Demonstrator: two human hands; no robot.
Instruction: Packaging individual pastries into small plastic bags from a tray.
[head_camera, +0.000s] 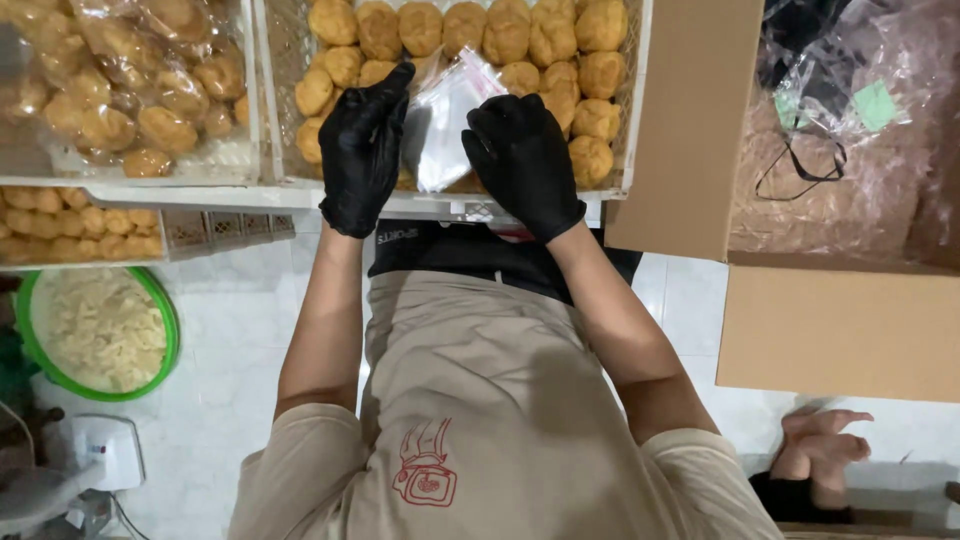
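A large cardboard box (840, 330), flaps open, is seen to the right of the white crate (630, 150); crumpled clear plastic (850, 110) lies inside, and the box is cut off by the right frame edge. The white crate, filled with round golden pastries (560, 40), is cut off at the top. A second crate (250, 120), left of the white crate and touching its wall, holds bagged pastries under glare; contents are hard to make out. Below and left of the white crate, a green-rimmed bowl (170, 340) of pale pieces stands on the tiled floor (250, 380), with open floor between bowl and the person's body.

Over the white crate, a clear plastic bag (445, 115) is held between two black-gloved hands. The left hand (362, 150) has its fingers closed on the bag's left edge; the right hand (520, 160) is curled on the right edge. The bag's lower end is hidden behind the gloves.
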